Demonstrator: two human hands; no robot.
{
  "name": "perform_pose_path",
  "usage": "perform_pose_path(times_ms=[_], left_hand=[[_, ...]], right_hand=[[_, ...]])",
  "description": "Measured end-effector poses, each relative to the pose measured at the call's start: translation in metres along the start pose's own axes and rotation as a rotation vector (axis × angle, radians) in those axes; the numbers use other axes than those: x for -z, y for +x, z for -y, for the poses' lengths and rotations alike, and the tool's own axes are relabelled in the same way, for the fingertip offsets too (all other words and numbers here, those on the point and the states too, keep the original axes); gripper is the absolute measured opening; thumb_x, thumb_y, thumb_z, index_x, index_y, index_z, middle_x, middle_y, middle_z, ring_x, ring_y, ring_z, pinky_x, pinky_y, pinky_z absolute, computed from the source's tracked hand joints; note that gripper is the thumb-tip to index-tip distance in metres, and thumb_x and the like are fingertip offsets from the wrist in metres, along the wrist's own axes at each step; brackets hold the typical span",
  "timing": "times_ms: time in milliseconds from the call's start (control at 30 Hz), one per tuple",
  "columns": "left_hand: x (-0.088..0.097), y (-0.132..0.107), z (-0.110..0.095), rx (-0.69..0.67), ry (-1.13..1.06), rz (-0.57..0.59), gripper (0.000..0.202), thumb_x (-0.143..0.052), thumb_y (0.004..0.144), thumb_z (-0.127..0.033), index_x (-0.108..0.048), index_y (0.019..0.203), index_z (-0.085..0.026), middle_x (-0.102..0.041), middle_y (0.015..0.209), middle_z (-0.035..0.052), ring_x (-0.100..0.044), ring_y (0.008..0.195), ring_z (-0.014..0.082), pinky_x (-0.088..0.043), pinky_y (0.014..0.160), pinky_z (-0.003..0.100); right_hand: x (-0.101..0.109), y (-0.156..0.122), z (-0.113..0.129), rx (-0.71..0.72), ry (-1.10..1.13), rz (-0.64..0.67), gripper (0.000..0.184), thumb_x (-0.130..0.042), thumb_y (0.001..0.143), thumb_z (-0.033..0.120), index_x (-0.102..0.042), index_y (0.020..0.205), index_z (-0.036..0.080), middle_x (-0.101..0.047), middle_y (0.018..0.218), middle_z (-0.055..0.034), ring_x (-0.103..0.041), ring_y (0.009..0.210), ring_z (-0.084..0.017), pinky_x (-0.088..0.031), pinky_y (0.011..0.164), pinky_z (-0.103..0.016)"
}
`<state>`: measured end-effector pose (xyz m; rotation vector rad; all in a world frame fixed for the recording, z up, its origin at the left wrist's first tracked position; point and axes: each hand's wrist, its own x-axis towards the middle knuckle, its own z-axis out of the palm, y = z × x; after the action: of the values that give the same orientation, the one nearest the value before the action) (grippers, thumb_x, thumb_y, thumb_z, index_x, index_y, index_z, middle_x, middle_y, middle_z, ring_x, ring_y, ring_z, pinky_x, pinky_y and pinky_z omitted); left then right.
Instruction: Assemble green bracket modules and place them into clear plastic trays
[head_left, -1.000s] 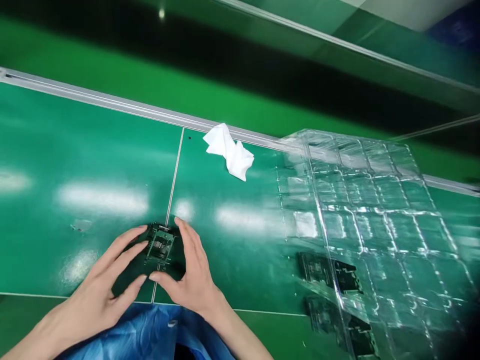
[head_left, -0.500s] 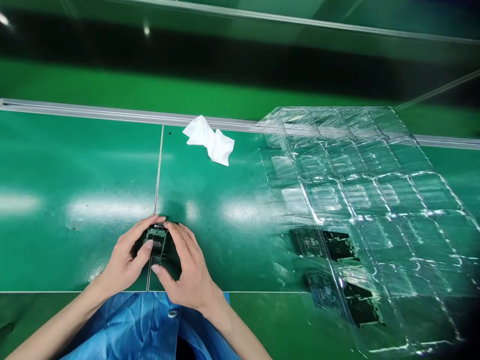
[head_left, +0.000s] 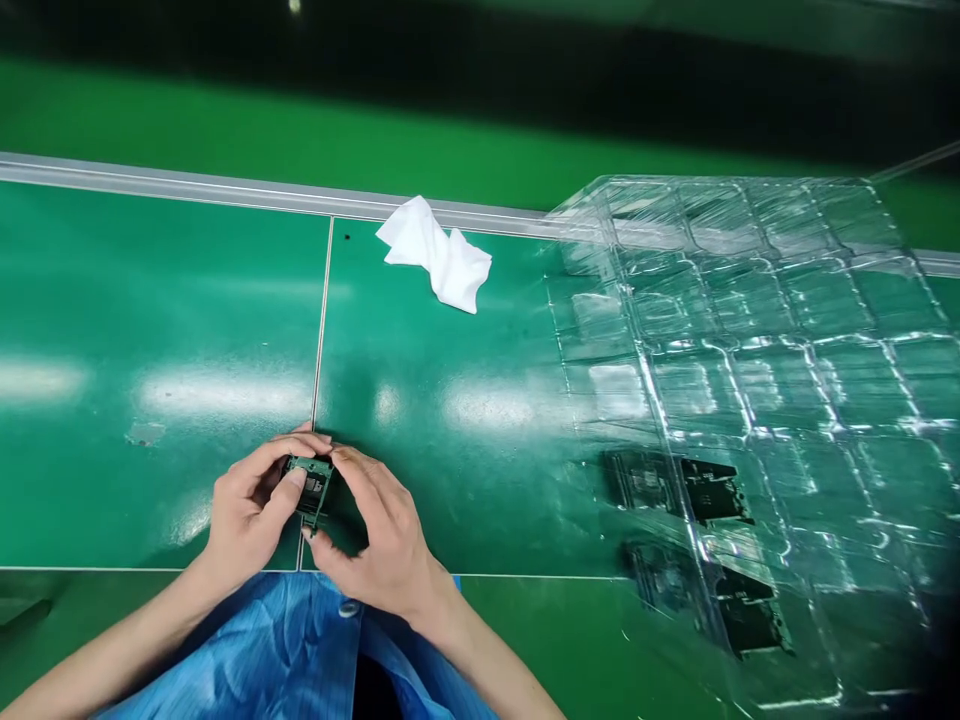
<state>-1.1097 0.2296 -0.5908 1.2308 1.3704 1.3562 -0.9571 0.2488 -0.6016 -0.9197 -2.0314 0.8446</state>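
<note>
A small dark green circuit board (head_left: 313, 486) is held just above the green table (head_left: 150, 320), near its front edge. My left hand (head_left: 247, 510) grips the board's left side, thumb on its face and fingers curled over the top. My right hand (head_left: 375, 530) pinches the right side, with the index finger along the top edge and the thumb below. The board is tilted and partly hidden by my fingers.
A clear plastic compartment tray (head_left: 750, 400) covers the right side, with two dark boards (head_left: 679, 487) (head_left: 712, 600) in its near-left cells. A crumpled white cloth (head_left: 439, 255) lies by the metal rail (head_left: 187, 187) at the back. My blue smock (head_left: 262, 650) is below.
Both hands have closed in on the board. From lying on the table between spread fingers, it is now gripped on both sides and lifted slightly towards me.
</note>
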Motion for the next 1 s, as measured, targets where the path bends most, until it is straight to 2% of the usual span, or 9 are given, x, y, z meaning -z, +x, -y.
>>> perform_pose_path(times_ms=[133,200,267,333,400,567,767,900,1000], left_hand=[[0.004,-0.001,-0.003,0.042,-0.004,0.027,0.019,-0.056,0.089,-0.013,-0.067,0.102,-0.022,-0.071,0.107,0.0014,-0.063,0.112,0.014,-0.046,0.105,0.024],[0.013,-0.001,-0.006,0.105,-0.037,0.145,0.028,-0.063,0.087,-0.017,-0.063,0.114,-0.023,-0.065,0.124,0.0042,-0.055,0.124,0.0161,-0.043,0.106,0.023],[0.024,0.0,-0.008,0.171,-0.117,0.328,0.05,-0.071,0.083,-0.027,-0.054,0.13,-0.025,-0.051,0.142,0.0078,-0.046,0.133,0.0206,-0.041,0.107,0.024],[0.032,0.0,-0.01,0.223,-0.239,0.482,0.071,-0.075,0.079,-0.039,-0.043,0.141,-0.025,-0.04,0.15,0.0112,-0.041,0.136,0.0266,-0.042,0.108,0.03],[0.035,0.0,-0.01,0.251,-0.357,0.541,0.077,-0.075,0.078,-0.042,-0.039,0.144,-0.027,-0.037,0.151,0.0124,-0.04,0.135,0.0311,-0.043,0.108,0.038],[0.03,-0.005,-0.006,0.311,-0.487,0.535,0.067,-0.07,0.083,-0.038,-0.041,0.142,-0.033,-0.036,0.151,0.0109,-0.041,0.135,0.0334,-0.045,0.104,0.047],[0.029,-0.008,-0.008,0.334,-0.325,0.494,0.071,-0.071,0.079,-0.049,-0.044,0.141,-0.025,-0.039,0.149,0.016,-0.048,0.13,0.036,-0.051,0.099,0.044],[0.029,-0.009,-0.021,0.106,0.138,0.33,0.062,-0.072,0.082,-0.034,-0.047,0.138,-0.03,-0.055,0.134,0.009,-0.058,0.119,0.025,-0.054,0.095,0.03],[0.027,-0.01,-0.032,-0.139,0.485,0.223,0.064,-0.073,0.081,-0.029,-0.046,0.139,-0.031,-0.056,0.128,0.0057,-0.059,0.113,0.0202,-0.053,0.092,0.023]], right_hand=[[0.011,0.005,0.001,-0.019,0.02,0.027,0.057,-0.054,0.077,0.017,-0.041,0.132,0.014,-0.062,0.121,-0.0135,-0.06,0.114,-0.023,-0.054,0.094,-0.039],[0.019,0.009,0.005,-0.011,-0.002,0.032,0.054,-0.054,0.076,0.017,-0.044,0.13,0.013,-0.063,0.119,-0.0131,-0.061,0.113,-0.023,-0.054,0.093,-0.038],[0.028,0.013,0.013,0.017,-0.053,0.039,0.051,-0.053,0.077,0.018,-0.046,0.128,0.012,-0.064,0.118,-0.0131,-0.061,0.113,-0.023,-0.053,0.093,-0.039],[0.034,0.018,0.023,0.05,-0.125,0.043,0.048,-0.053,0.078,0.019,-0.049,0.125,0.012,-0.066,0.116,-0.0125,-0.062,0.111,-0.024,-0.053,0.09,-0.04],[0.037,0.022,0.032,0.083,-0.195,0.033,0.046,-0.056,0.079,0.022,-0.051,0.124,0.012,-0.068,0.112,-0.0113,-0.063,0.106,-0.025,-0.053,0.085,-0.039],[0.04,0.024,0.043,0.113,-0.259,0.031,0.053,-0.063,0.079,0.025,-0.049,0.129,0.014,-0.07,0.109,-0.0105,-0.064,0.098,-0.026,-0.052,0.077,-0.04],[0.042,0.017,0.04,0.078,-0.217,0.062,0.066,-0.059,0.078,0.023,-0.039,0.14,0.014,-0.066,0.116,-0.0119,-0.063,0.104,-0.028,-0.053,0.083,-0.043],[0.039,0.011,0.029,-0.015,-0.114,0.059,0.069,-0.054,0.078,0.019,-0.032,0.143,0.013,-0.06,0.126,-0.0154,-0.057,0.117,-0.029,-0.052,0.093,-0.047],[0.036,0.007,0.022,-0.078,0.047,0.074,0.068,-0.053,0.078,0.017,-0.031,0.142,0.015,-0.057,0.13,-0.0145,-0.055,0.121,-0.025,-0.05,0.098,-0.044]])
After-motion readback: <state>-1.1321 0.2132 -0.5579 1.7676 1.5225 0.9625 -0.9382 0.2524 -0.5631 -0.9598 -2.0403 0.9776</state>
